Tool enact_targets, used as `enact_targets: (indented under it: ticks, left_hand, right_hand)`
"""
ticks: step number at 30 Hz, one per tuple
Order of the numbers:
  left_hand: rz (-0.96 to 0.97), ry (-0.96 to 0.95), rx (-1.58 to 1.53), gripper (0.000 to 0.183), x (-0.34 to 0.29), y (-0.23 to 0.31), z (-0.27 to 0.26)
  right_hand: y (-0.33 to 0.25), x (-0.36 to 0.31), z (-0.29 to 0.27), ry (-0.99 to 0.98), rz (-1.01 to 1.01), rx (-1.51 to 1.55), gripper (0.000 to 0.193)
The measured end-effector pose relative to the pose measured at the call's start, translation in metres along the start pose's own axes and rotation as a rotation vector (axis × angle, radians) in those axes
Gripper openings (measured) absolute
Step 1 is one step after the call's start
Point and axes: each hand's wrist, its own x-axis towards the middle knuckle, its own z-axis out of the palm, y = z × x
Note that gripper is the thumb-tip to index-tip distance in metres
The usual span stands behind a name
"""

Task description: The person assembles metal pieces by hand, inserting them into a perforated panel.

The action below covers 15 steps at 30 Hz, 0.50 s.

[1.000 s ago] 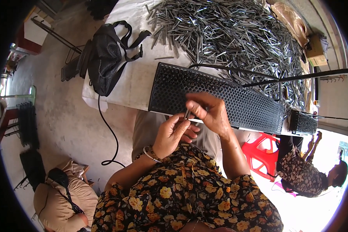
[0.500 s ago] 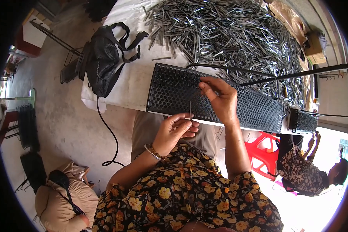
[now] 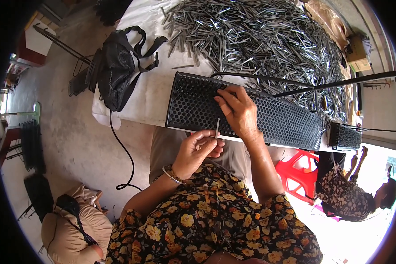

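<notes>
A long black perforated panel (image 3: 290, 123) with round holes lies along the near edge of the white-covered table (image 3: 163, 92). Below its front edge, my left hand (image 3: 197, 149) pinches a thin grey strip (image 3: 218, 125) that stands upright from the fingertips. My right hand (image 3: 242, 113) is over the left half of the panel, thumb and fingers drawn together near its holes. Whatever those fingertips hold, if anything, is too small to make out. Behind the panel spreads a big pile of similar dark strips (image 3: 259, 39).
A black bag (image 3: 116, 70) with straps sits at the table's left, its cord hanging to the floor. Black metal rods (image 3: 339, 83) cross above the pile. At right are a red plastic stool (image 3: 297, 176), another perforated panel (image 3: 346, 137) and a person (image 3: 347, 193) working there.
My right hand has shifted left and turned more back-up over the panel, its fingers closer together. My left hand stays nearly in place with the strip.
</notes>
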Motion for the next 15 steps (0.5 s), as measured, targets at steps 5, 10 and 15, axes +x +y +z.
enact_targets:
  ticks: [5, 10, 15]
  left_hand:
    - [0.030, 0.003, -0.025, 0.023, 0.000, 0.001, -0.002]
    - [0.109, -0.001, 0.029, 0.025, 0.002, -0.001, 0.001]
    - [0.134, -0.022, 0.119, 0.026, 0.002, 0.003, 0.002]
  right_hand:
    - [-0.016, -0.001, -0.012, -0.069, 0.132, 0.213, 0.022]
    - [-0.031, -0.021, -0.024, -0.331, 0.423, 0.662, 0.018]
    - [-0.018, -0.012, -0.027, -0.014, 0.546, 0.710, 0.016]
